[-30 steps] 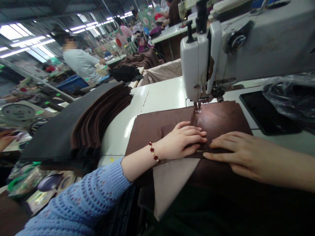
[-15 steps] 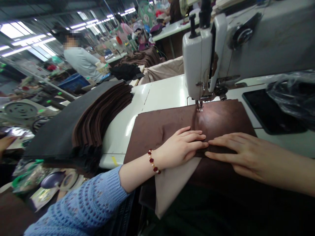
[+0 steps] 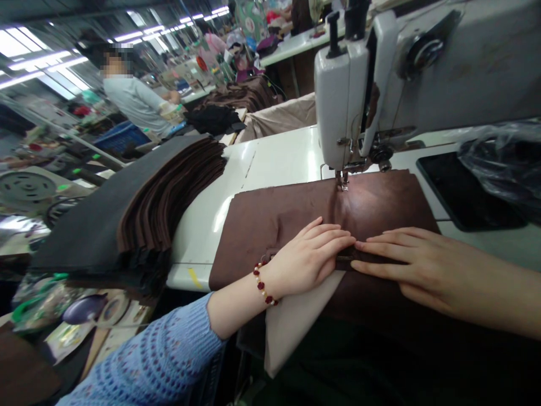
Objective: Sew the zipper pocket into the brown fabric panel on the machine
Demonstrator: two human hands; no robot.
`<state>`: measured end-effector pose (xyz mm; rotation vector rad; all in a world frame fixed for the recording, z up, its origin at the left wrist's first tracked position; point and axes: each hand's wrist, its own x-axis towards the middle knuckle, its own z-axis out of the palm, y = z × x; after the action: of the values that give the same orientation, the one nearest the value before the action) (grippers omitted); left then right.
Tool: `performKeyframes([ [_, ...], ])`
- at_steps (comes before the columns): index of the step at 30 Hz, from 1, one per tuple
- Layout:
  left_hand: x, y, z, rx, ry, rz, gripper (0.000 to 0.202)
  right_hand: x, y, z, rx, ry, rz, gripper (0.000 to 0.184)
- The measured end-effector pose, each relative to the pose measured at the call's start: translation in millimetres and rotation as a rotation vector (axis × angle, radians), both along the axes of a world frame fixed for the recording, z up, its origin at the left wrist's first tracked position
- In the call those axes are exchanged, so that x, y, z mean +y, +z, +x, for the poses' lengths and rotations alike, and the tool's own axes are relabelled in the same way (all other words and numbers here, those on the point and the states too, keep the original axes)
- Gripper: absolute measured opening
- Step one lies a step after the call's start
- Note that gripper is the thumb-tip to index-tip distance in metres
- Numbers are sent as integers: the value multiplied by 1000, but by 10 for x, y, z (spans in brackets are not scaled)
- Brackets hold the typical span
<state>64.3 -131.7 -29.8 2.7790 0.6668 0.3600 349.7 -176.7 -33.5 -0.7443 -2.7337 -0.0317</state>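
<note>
Across a crowded sewing floor, a co-worker (image 3: 135, 101) in a grey top stands at a far desk, just past a blue crate (image 3: 122, 137). Nearer, a white desk (image 3: 270, 163) carries a sewing machine (image 3: 346, 96), with a black plastic bag (image 3: 502, 160) lying over a dark flat panel (image 3: 460, 192) to its right. Left of the machine, a fanned stack of brown fabric pieces (image 3: 169, 192) rests on a dark board (image 3: 110, 197).

Brown cloth (image 3: 359, 208) lies flat on the desk in front of the machine, its far edge reaching the presser foot (image 3: 341, 180). A beige lining (image 3: 296, 321) hangs from its near side, past the desk edge. Between the hands, a short metal zipper (image 3: 344, 258) shows along a fold in the cloth.

The left hand (image 3: 306, 259), coming from a blue knit sleeve (image 3: 156, 355), lies palm down on the cloth, its grip wide and closed on nothing. A red-and-pearl bracelet (image 3: 262, 285) circles its wrist. The right hand (image 3: 414, 265) lies just as flat, its fingertips just beside the left hand's, with the zipper beneath the gap.
</note>
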Motion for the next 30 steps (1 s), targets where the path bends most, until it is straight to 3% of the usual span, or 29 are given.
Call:
performKeyframes([
  [11,61,22,30,8,21,59,33,29,18,4,-12,20,-17,63],
  [17,308,134,68,40,-126,-17,26,23,10,8,1,3,-58,64],
  [25,672,215,272,148,-138,89,25,18,17,6,6,-8,-70,62],
  [30,789,201,294,116,-127,46,34,14,1,23,10,-3,-51,59],
])
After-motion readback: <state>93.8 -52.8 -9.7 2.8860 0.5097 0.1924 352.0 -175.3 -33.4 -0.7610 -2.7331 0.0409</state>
